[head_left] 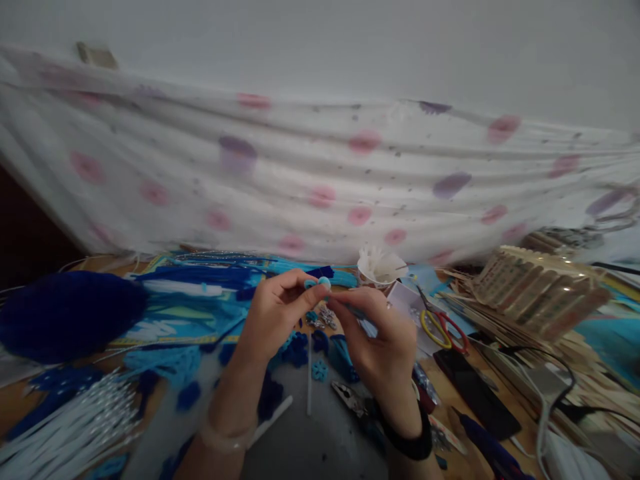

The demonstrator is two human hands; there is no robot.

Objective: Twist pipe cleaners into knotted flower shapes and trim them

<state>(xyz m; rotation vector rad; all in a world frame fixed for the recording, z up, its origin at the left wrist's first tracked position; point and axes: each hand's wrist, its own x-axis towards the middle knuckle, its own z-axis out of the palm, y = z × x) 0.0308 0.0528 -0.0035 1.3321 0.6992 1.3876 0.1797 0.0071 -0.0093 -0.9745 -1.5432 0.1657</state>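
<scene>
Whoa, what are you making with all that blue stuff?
The left hand pinches a small light blue piece above the messy table, and the right hand's fingertips are right up against it. I can't tell what it will be. Below them lie blue flower shapes and pliers. Off to the right are scissors with yellow and red handles, and at the far left is a big, dark blue fluffy bundle.
</scene>
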